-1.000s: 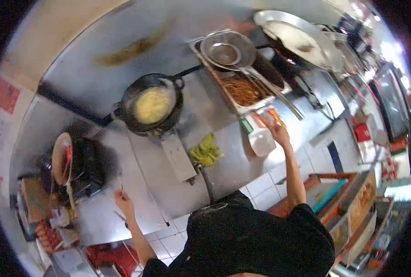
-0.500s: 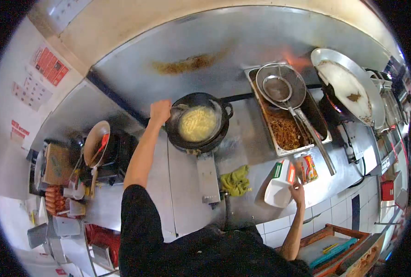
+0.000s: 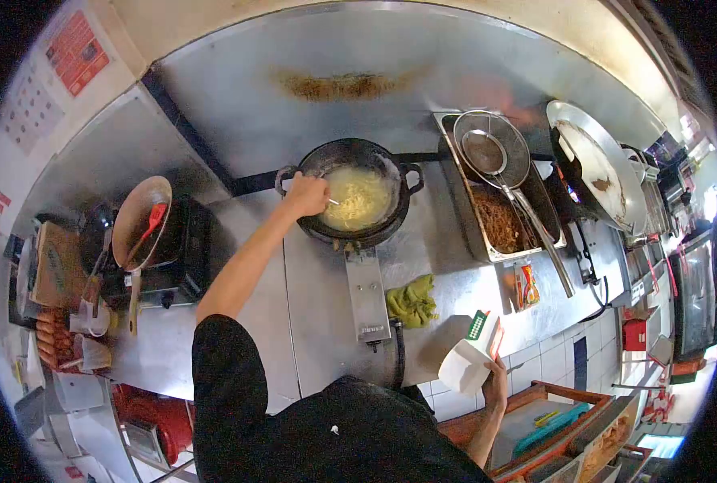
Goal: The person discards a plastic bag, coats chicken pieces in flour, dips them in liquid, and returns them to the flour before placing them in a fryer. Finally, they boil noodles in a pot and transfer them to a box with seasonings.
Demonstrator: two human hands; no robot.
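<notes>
My left hand [image 3: 306, 196] is closed over the left side of a black wok [image 3: 399, 211]. A short pale tip, perhaps of a utensil, shows between its fingers and the noodles; most of it is hidden. Yellow noodles [image 3: 357, 198] lie in cloudy liquid inside the wok. In my right hand [image 3: 495, 381], at the counter's front edge, is an open white takeaway box [image 3: 465, 364] with green and red printed flaps, held tilted. A small red and yellow packet [image 3: 526, 286] lies on the counter beyond it.
A crumpled green cloth [image 3: 412, 301] lies right of the burner control box [image 3: 365, 291]. Behind to the right, two strainers [image 3: 487, 153] rest over a metal tray [image 3: 564, 239] of brown shredded food. A large pan [image 3: 634, 205] stands far right; another pan [image 3: 143, 229] stands left.
My left hand has moved from the wok's left rim inward over the noodles. My right hand has lifted the box off the counter and drawn it towards me, away from the packet.
</notes>
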